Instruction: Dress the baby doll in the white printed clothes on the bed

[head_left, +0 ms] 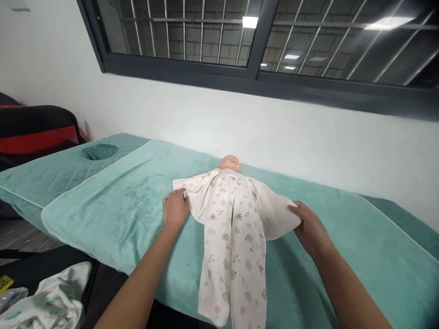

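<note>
A baby doll (230,163) lies on its back on a teal towel (130,201), head toward the wall. It wears a white patterned sleepsuit (233,228) whose legs hang over the near edge. My left hand (175,209) rests on the end of the left sleeve, fingers curled onto the cloth. My right hand (310,226) holds the end of the right sleeve, thumb on top, the sleeve stretched outward.
The towel covers a teal massage bed (51,173) with a face hole (99,151) at the left end. A white wall and a dark-framed window (260,68) stand behind. White patterned clothes (51,301) lie at lower left, a black-and-red chair (37,132) at far left.
</note>
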Motion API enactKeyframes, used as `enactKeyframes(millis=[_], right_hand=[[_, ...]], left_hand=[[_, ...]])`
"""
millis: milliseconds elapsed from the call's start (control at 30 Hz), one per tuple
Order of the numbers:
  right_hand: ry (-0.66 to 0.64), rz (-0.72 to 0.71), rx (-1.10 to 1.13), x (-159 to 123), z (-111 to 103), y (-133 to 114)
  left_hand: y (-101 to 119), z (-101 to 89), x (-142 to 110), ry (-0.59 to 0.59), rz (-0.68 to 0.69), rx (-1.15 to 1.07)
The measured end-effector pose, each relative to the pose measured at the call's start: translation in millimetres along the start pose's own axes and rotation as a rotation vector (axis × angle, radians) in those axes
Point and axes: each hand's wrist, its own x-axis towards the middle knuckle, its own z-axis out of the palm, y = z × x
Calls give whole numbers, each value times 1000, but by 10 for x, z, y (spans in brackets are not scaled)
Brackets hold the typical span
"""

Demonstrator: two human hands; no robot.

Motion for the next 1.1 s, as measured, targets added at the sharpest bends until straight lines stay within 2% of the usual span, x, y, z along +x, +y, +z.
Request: enactKeyframes(millis=[100,167,233,300,367,433,533,633,700,833,967,1033,1100], right_hand=[[-130,-105,17,-156,370,-336],[-284,-209,-179,-296,620,-433],[-404,-345,-461,-450,821,-395],[-469,-512,-696,-592,942,-266],[-493,-657,-833,-701,977,-129],[-516,-725,-883,-764,950,-46],[-506,-666,-821,-770,861,-18],[-380,-601,-741,-712,801,21],[-338,-619,-745,-682,805,89],[-385,-669,-802,-712,899,241],[-379,-651,-773,-767,979,307],[-380,-644,-739,-755,981,313],[-381,-634,-682,-710,963,298]], left_hand=[[-14,2,-6,3,-7,-34],[-28,5,-8,9,-13,-75],[-42,8,-6,11,-23,-117],[-49,11,1,-2,-37,-138],[-48,14,7,-23,-37,-131],[-42,17,8,-32,-27,-122],[-34,19,0,-22,-18,-174],[-38,4,-6,-13,-23,-263],[-44,-29,-2,-3,-36,-317],[17,-211,18,33,-106,-448],[331,-552,14,106,-100,-672],[572,-711,-20,129,-6,-831],[806,-795,-90,115,171,-888]])
